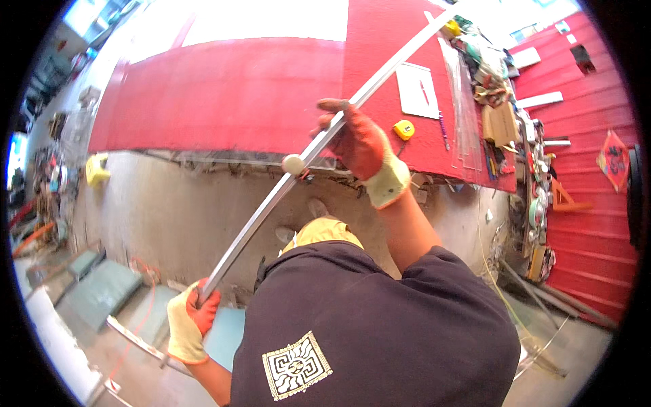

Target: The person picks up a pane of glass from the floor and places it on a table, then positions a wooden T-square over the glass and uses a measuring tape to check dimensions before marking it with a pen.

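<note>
I've got left hand (190,320) closed round the long metal bar (251,230) at its lower end, right hand (364,146) curled round it farther up, bar slanting over the red table (244,95), passing left of the yellow tape measure (404,129).

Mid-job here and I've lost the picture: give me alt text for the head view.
The person's left hand and right hand, both gloved, hold a long silver bar slanting from lower left to upper right. It crosses above a red-covered table, where a yellow tape measure lies near a white pad.
</note>
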Action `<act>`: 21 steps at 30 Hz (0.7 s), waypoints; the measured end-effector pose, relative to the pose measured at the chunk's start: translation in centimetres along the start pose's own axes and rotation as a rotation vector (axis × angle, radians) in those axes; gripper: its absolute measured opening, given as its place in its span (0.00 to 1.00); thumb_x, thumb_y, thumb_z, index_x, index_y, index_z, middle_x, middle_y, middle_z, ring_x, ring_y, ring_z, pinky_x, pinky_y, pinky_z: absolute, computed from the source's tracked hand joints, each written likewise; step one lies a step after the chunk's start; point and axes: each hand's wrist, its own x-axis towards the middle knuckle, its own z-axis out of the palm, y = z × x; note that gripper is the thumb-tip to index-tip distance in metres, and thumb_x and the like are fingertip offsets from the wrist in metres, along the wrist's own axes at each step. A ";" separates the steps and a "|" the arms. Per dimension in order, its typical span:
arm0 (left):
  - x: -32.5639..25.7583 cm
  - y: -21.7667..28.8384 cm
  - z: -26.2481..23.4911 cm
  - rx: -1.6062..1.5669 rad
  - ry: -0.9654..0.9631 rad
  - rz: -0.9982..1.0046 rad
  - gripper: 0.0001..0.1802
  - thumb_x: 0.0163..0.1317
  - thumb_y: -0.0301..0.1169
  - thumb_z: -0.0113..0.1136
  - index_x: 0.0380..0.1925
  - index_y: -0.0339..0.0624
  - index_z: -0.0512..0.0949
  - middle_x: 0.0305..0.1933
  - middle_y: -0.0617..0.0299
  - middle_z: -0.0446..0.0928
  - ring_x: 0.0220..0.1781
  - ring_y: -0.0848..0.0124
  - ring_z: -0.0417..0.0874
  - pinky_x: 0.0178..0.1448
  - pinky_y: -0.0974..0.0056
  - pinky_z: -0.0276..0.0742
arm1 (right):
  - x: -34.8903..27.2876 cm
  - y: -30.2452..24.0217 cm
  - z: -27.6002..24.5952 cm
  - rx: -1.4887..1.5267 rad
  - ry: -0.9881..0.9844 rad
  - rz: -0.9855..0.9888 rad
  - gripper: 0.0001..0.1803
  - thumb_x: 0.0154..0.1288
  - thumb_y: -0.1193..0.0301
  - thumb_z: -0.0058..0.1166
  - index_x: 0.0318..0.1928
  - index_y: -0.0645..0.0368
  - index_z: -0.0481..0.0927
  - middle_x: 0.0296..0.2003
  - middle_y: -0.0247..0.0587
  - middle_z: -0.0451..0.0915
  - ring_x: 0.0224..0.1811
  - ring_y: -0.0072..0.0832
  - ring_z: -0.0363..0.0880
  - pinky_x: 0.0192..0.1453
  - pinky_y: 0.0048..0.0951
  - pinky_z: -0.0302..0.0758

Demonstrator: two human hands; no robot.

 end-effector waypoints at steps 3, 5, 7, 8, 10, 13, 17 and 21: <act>0.9 0.8 1.3 0.106 -0.026 -0.019 0.18 0.69 0.32 0.80 0.53 0.33 0.91 0.27 0.58 0.84 0.30 0.79 0.80 0.40 0.65 0.82 | 1.0 -1.2 -0.9 -0.018 -0.028 0.000 0.35 0.93 0.45 0.46 0.76 0.65 0.75 0.51 0.38 0.89 0.57 0.34 0.90 0.68 0.38 0.83; 1.3 1.6 2.1 -0.024 -0.043 -0.042 0.18 0.69 0.32 0.80 0.53 0.33 0.91 0.28 0.62 0.85 0.31 0.80 0.80 0.39 0.66 0.82 | 1.6 -1.9 -1.5 -0.044 -0.026 -0.020 0.36 0.93 0.45 0.45 0.76 0.66 0.75 0.52 0.38 0.89 0.58 0.33 0.89 0.69 0.39 0.83; 1.9 2.6 2.7 -0.050 -0.058 -0.076 0.18 0.71 0.34 0.80 0.54 0.33 0.90 0.30 0.68 0.84 0.32 0.82 0.78 0.38 0.68 0.79 | 2.1 -2.5 -2.6 -0.059 -0.046 -0.055 0.38 0.93 0.42 0.45 0.76 0.64 0.75 0.55 0.39 0.89 0.60 0.32 0.89 0.71 0.39 0.83; 2.3 3.0 3.0 -0.084 -0.061 -0.103 0.18 0.71 0.34 0.79 0.54 0.33 0.90 0.29 0.69 0.83 0.31 0.82 0.77 0.38 0.68 0.78 | 2.4 -2.5 -3.1 0.004 -0.058 -0.068 0.38 0.92 0.41 0.45 0.76 0.64 0.76 0.56 0.39 0.89 0.61 0.32 0.89 0.71 0.39 0.82; 3.0 3.9 3.6 -0.088 -0.049 -0.124 0.19 0.72 0.34 0.79 0.55 0.33 0.90 0.29 0.70 0.82 0.31 0.82 0.76 0.37 0.68 0.77 | 3.3 -2.4 -4.3 0.144 -0.118 -0.121 0.39 0.91 0.39 0.46 0.76 0.62 0.77 0.57 0.40 0.89 0.61 0.32 0.88 0.73 0.38 0.82; 4.1 5.0 4.4 -0.087 -0.050 -0.107 0.17 0.74 0.34 0.77 0.55 0.33 0.90 0.29 0.73 0.81 0.31 0.82 0.74 0.37 0.68 0.74 | 4.4 -2.8 -7.0 0.228 -0.170 -0.067 0.40 0.89 0.35 0.46 0.71 0.60 0.81 0.58 0.42 0.89 0.62 0.32 0.88 0.75 0.40 0.81; 5.2 6.2 5.8 -0.202 -0.037 -0.097 0.17 0.76 0.35 0.77 0.56 0.33 0.90 0.30 0.73 0.81 0.32 0.82 0.74 0.37 0.68 0.73 | 4.6 -3.0 -10.4 0.200 -0.087 0.006 0.37 0.90 0.39 0.49 0.69 0.62 0.83 0.56 0.44 0.90 0.60 0.35 0.89 0.74 0.42 0.85; 6.0 7.5 6.7 -0.190 -0.038 -0.145 0.19 0.77 0.38 0.77 0.58 0.35 0.89 0.30 0.74 0.78 0.32 0.83 0.72 0.37 0.68 0.70 | 5.4 -2.4 -12.6 -0.132 -0.070 -0.042 0.35 0.90 0.44 0.54 0.68 0.66 0.83 0.55 0.44 0.90 0.61 0.35 0.89 0.73 0.38 0.84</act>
